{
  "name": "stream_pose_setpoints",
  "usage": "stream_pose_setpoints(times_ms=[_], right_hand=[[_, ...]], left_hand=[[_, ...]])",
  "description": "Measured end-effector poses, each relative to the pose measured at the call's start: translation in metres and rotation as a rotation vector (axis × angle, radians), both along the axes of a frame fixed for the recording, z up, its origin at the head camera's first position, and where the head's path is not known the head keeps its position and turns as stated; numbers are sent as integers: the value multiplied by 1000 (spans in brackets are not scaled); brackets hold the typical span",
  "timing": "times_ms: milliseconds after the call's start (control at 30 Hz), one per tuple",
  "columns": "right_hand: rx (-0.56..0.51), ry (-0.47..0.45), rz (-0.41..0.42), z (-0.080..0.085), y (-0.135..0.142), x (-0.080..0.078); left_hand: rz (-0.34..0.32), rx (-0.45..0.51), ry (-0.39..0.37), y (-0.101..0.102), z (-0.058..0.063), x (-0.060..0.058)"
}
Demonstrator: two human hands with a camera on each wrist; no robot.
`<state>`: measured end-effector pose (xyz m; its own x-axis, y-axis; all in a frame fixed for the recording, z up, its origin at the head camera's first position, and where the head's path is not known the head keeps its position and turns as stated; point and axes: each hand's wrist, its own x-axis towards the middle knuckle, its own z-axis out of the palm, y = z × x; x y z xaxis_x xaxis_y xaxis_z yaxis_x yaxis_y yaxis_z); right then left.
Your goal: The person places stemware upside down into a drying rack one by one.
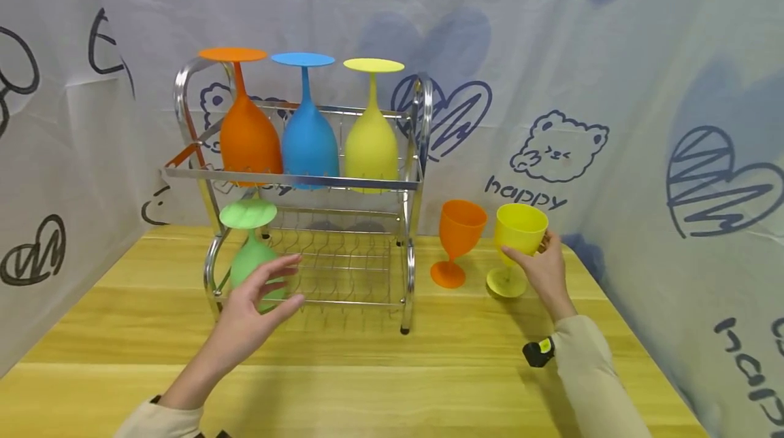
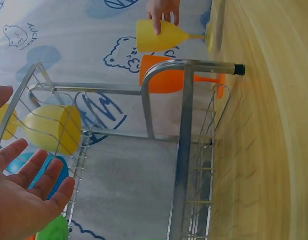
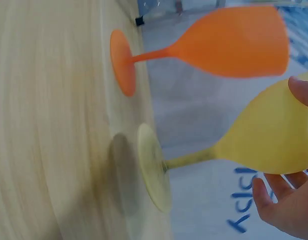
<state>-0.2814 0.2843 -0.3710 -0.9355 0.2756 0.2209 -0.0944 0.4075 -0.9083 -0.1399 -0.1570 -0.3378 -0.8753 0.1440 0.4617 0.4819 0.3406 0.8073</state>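
My right hand (image 1: 545,268) grips a yellow goblet (image 1: 520,228) by its bowl, thumb on the near side and fingers behind. In the right wrist view, the foot of this yellow goblet (image 3: 266,135) stands slightly off the table, its shadow apart from it. To its left an orange goblet (image 1: 461,228) stands upright on the table. My left hand (image 1: 248,322) hangs in front of the metal rack (image 1: 294,179), fingers spread and holding nothing. Behind that hand, an upside-down green goblet (image 1: 250,258) sits on the lower tier, partly hidden.
On the rack's upper tier, a dark orange goblet (image 1: 248,135), a blue goblet (image 1: 309,142) and another yellow goblet (image 1: 371,145) stand upside down. A small black object (image 1: 537,354) shows beside the right sleeve. Printed cloth (image 1: 527,30) hangs behind the wooden table (image 1: 380,383).
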Motion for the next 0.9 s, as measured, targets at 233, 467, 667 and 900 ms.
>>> stream_pose_setpoints(times_ms=[233,467,667,900], right_hand=[[63,65,61,11,-10,24],[157,110,145,19,-28,49],[251,162,223,24,-48,65],[380,241,272,22,-69,79]], left_hand=[[33,-29,13,0,3,2],[26,-35,-18,3,1,-1],[21,-45,-17,8,-5,-1],[-8,-72,41,26,-9,-8]])
